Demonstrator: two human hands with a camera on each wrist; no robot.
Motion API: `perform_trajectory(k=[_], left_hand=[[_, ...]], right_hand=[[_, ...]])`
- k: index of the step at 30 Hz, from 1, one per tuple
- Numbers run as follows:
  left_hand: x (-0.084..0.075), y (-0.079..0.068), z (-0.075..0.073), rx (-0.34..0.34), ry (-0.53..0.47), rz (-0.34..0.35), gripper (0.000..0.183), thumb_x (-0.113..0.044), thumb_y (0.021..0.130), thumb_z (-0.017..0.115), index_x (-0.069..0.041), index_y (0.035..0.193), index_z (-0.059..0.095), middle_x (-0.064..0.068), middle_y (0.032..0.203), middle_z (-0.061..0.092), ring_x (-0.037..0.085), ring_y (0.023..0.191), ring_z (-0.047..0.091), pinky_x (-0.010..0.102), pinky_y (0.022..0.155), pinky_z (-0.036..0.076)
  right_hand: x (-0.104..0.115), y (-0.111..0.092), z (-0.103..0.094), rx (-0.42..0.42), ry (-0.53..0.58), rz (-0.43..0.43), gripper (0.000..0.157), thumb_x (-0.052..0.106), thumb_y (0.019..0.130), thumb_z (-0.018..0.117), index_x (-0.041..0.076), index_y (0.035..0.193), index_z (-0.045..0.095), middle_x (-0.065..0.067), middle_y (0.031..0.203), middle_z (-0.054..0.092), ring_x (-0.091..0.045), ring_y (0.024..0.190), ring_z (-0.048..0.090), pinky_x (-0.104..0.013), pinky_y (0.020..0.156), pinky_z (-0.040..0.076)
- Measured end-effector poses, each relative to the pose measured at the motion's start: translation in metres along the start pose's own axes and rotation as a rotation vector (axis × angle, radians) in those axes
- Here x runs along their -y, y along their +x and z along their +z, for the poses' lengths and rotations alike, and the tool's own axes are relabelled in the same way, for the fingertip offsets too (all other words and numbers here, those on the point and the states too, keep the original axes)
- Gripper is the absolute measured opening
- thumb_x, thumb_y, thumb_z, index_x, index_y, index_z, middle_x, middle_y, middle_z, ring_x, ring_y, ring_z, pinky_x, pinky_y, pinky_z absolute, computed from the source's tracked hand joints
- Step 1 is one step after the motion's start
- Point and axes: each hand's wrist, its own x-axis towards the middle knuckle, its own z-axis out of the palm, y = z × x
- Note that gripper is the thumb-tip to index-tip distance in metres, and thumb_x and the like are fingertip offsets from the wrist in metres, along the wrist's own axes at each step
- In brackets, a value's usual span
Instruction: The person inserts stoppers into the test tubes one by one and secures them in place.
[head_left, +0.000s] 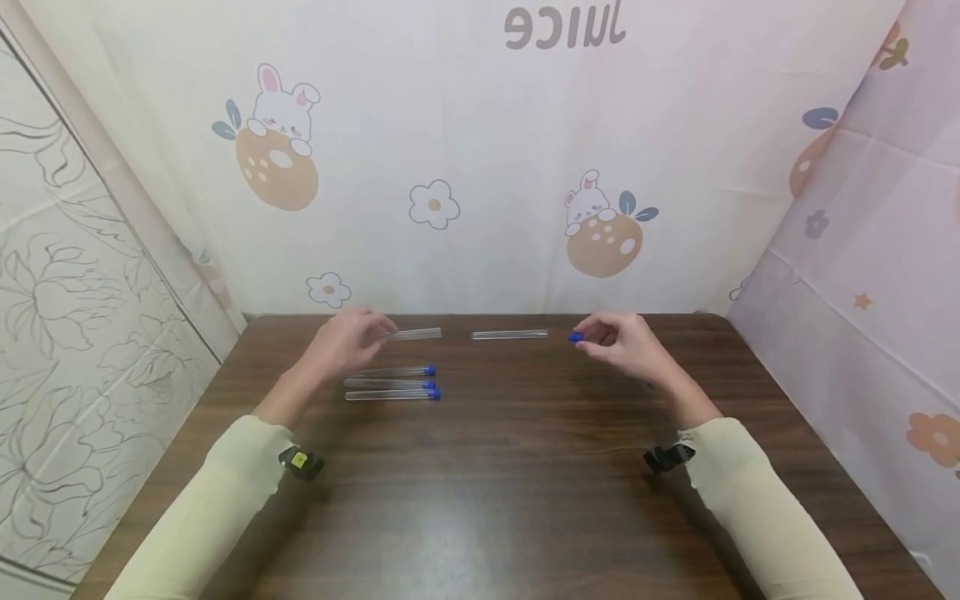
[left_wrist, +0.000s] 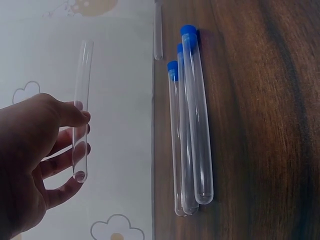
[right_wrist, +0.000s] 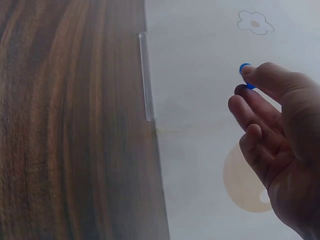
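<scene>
Near to far, landmark is the capped tubes [left_wrist: 197, 120]: three of them, side by side on the desk [head_left: 525, 433], blue ends to the right.

Just beyond them: left hand [head_left: 341, 343] pinches an open tube [head_left: 420, 334] between thumb and fingers near the rounded end, mouth pointing right. Good grip, since it leaves the rim free. I'd keep it light; the wall looks thin.

Right of the capped tubes, well apart: right hand [head_left: 622, 337] pinches a blue cap [head_left: 575, 337] between thumb and fingertips. Fingers hide most of it, so can't tell which way its plug end faces; worth checking. For a clean fit I'd hold cap and rim on one line, press straight, no tilt.

Beyond and right of the capped tubes, between the hands: uncapped spare [head_left: 510, 335], lying flat. I'd lift over it to avoid rolling it. Curtain [head_left: 495, 250] behind.
</scene>
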Motion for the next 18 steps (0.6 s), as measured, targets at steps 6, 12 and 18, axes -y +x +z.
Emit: perform_trajectory(k=[6, 12, 18], left_hand=[[-0.0001, 0.0003, 0.0034, -0.019, -0.036, 0.033, 0.022, -0.006, 0.102, 0.076, -0.009, 0.123, 0.081, 0.016, 0.122, 0.082, 0.038, 0.114, 0.077, 0.057, 0.101, 0.064], [-0.0001, -0.0018, 0.0084, -0.031, -0.055, 0.066, 0.021, -0.004, 0.1, 0.077, -0.008, 0.12, 0.081, 0.015, 0.118, 0.081, 0.037, 0.111, 0.078, 0.058, 0.1, 0.064], [-0.0015, -0.0017, 0.0089, -0.022, -0.059, 0.065, 0.02, -0.006, 0.101, 0.077, -0.008, 0.121, 0.081, 0.015, 0.118, 0.081, 0.036, 0.111, 0.079, 0.056, 0.099, 0.065]], right_hand=[[0.0027, 0.0017, 0.0007, -0.041, 0.086, 0.004, 0.015, 0.002, 0.099, 0.084, 0.001, 0.114, 0.081, -0.019, 0.098, 0.084, 0.0, 0.081, 0.073, -0.017, 0.073, 0.06], [0.0036, -0.0004, 0.0046, -0.032, 0.137, 0.03, 0.015, 0.004, 0.1, 0.084, 0.0, 0.114, 0.081, -0.023, 0.097, 0.083, -0.007, 0.075, 0.073, -0.021, 0.066, 0.059], [0.0036, -0.0018, 0.0062, -0.016, 0.167, 0.072, 0.016, 0.007, 0.101, 0.083, 0.001, 0.116, 0.081, -0.024, 0.099, 0.083, -0.017, 0.072, 0.073, -0.025, 0.058, 0.056]])
